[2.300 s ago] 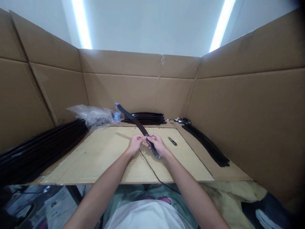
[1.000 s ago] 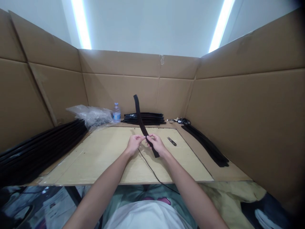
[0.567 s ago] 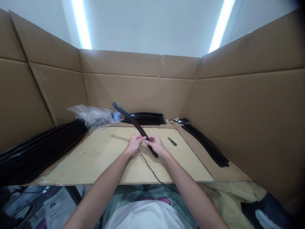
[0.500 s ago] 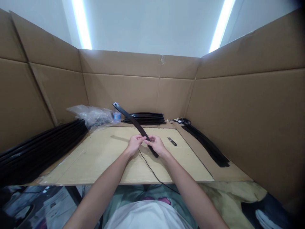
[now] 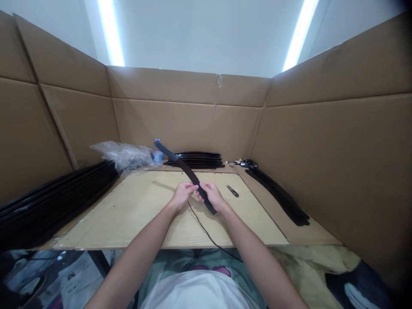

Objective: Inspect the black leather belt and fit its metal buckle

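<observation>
And here both hands are on the curved black strip point(image 5: 189, 173), which slants above the pale board point(image 5: 128, 210), one end toward the far left, the other toward the near right. The left hand point(image 5: 183, 194) has thumb and fingers pinched together at its left edge; the right hand point(image 5: 212, 195) grasps its lower part. Just right of them lie the thread snips point(image 5: 232, 191). Beyond, the far stack point(image 5: 196, 161) sits right of the water bottle point(image 5: 157, 157) and crumpled plastic bag point(image 5: 130, 159). A dark cord point(image 5: 206, 231) runs toward the near edge.
</observation>
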Tool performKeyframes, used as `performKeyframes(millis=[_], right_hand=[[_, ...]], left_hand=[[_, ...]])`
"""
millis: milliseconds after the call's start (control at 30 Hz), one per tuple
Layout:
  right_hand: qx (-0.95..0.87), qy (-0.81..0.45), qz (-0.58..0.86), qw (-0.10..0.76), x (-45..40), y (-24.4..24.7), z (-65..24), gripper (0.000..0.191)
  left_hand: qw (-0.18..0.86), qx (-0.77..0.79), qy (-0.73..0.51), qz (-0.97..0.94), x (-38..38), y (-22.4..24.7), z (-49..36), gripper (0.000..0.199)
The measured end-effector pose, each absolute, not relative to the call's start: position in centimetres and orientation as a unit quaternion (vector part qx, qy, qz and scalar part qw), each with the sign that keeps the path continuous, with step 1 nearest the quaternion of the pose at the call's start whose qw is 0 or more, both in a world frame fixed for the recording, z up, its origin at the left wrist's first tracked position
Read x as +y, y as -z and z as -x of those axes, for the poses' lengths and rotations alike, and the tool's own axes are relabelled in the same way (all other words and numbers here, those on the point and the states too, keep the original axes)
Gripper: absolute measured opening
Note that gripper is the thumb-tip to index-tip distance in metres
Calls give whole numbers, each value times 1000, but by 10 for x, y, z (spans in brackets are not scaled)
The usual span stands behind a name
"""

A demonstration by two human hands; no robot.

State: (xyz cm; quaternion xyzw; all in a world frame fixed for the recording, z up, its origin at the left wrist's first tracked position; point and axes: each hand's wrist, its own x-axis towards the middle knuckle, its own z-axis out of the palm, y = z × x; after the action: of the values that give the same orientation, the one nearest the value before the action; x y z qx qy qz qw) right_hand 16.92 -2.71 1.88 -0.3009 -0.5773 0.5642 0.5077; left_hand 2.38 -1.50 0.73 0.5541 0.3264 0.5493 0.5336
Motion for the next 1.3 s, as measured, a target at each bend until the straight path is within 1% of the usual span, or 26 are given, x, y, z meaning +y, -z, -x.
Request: performKeyframes(millis=[367, 733, 933, 1067, 1200, 1300], right_hand=[[-572, -533, 349, 517, -26, -18, -170, 44], [-554, -572, 305, 523, -26, -20, -168, 36], [-551, -555, 302, 545, -26, -20, -167, 32], [-560, -552, 318, 529, -24, -17, -168, 38], [-570, -556, 322, 513, -23, -17, -171, 35], [-568, -560, 317, 513, -23, -16, -172, 36]], left_hand=[[528, 328, -562, -546, -17, -8, -29, 35], [526, 339, -576, -526, -14, -7, -26, 38], [511, 358, -591, -511, -11, -6, -23, 38], [514, 359, -584, -515, -11, -7, -22, 37], [522, 348, -577, -523, -13, -8, -22, 37], [530, 341, -573, -524, -15, -9, -22, 37]])
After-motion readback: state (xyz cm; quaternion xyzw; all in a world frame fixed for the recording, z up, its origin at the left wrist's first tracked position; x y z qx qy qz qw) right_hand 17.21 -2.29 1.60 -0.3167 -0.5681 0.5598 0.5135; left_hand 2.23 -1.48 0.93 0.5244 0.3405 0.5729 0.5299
